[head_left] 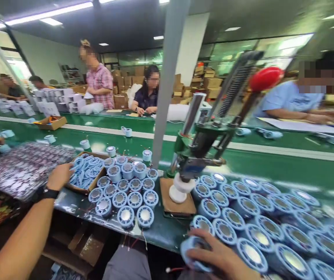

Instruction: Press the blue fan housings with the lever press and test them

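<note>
Blue housing [188, 249] in right hand [218, 254]

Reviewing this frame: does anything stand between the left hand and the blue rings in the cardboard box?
Nothing visible does. The left hand is at the left side of the open cardboard box, its fingertips right by the blue rings; whether they touch is unclear.

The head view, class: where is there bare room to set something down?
Free: dark green worktop before the square brown pad, between the left cluster of round light-blue housings and the single housing in the right hand; also bright green surface between the white strip and the right cluster. Crowded: right of the pad, where housings stand packed.
</note>
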Demonstrator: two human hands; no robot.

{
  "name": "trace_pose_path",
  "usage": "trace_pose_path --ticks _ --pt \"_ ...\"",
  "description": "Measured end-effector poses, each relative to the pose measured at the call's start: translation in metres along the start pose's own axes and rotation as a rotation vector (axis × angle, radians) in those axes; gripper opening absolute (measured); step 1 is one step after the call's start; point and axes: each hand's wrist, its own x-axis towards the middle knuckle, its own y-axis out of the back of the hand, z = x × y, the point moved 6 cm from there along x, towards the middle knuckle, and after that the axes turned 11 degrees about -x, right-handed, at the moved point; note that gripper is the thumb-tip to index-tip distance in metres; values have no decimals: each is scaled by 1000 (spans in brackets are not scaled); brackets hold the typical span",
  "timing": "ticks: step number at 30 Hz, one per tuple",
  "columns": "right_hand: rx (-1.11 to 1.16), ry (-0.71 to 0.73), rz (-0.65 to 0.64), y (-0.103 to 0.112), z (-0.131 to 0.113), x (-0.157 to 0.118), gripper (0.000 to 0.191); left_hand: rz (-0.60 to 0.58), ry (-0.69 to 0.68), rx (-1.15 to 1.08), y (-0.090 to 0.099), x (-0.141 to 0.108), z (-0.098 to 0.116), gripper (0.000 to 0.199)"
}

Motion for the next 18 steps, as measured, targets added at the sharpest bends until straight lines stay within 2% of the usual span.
trace_pose_path --ticks 1,2,6,8,10,11,12,13,15,16,17,18 --pt "26 17 -82 -13 -12 8 59 -4 6 3 1 2 -3 35" --pt "53 -3 -104 -24 -20 17 63 1 15 6 4 5 -6 40" --pt "163 -126 76 -59 -23 37 61 79 64 21 23 13 -20 65" --pt "221 -198 181 -75 -19 34 64 212 132 -11 38 7 -18 70" --pt "253 -292 310 -90 -13 27 65 387 176 -156 48 -18 1 65" --pt "258 -340 378 -96 -11 25 64 444 164 -281 46 -37 19 59" --pt "256 -379 442 -103 -10 23 61 429 121 -441 37 -58 43 53" --pt "250 -407 498 -108 -9 21 58 330 70 -618 20 -81 72 50" --pt "231 -436 580 -118 -9 21 56 -44 -114 -952 -27 -131 147 41" --pt "221 -435 608 -120 -10 22 57 -255 -233 -1029 -51 -158 187 35" --pt "210 -426 633 -122 -10 22 60 -363 -315 -1065 -70 -182 220 29" --pt "202 -408 657 -121 -11 21 62 -407 -386 -1068 -84 -200 245 29"
